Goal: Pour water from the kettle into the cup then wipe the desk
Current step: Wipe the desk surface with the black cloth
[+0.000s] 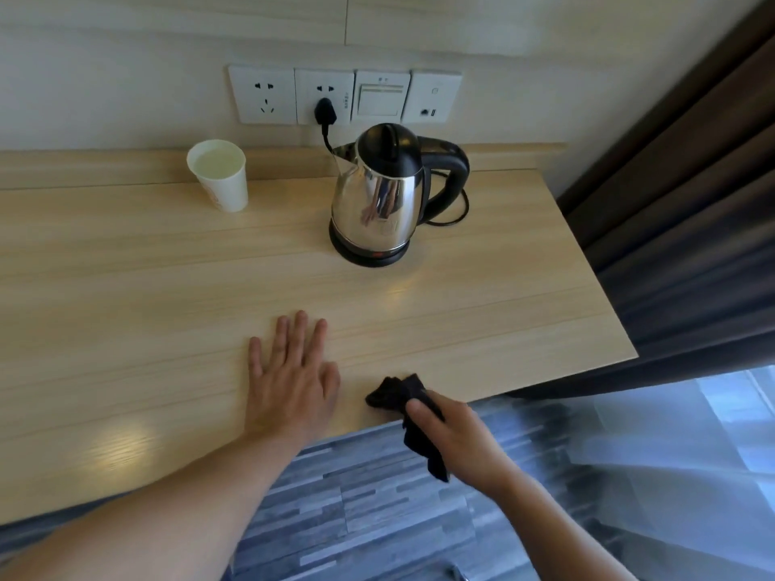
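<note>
A steel kettle [379, 199] with a black lid and handle stands on its black base at the back right of the wooden desk [126, 287]. A white paper cup [220, 176] holding water stands at the back, left of the kettle. My left hand [291, 377] lies flat on the desk near the front edge, fingers apart. My right hand [455, 438] grips a black cloth [396, 394] at the desk's front edge; part of the cloth rests on the desk and part hangs below my hand.
Wall sockets and a switch [344, 96] sit above the desk, with the kettle's plug in one and its cord trailing behind the kettle. A dark curtain [692, 203] hangs at the right. Grey plank floor shows below the desk's front edge.
</note>
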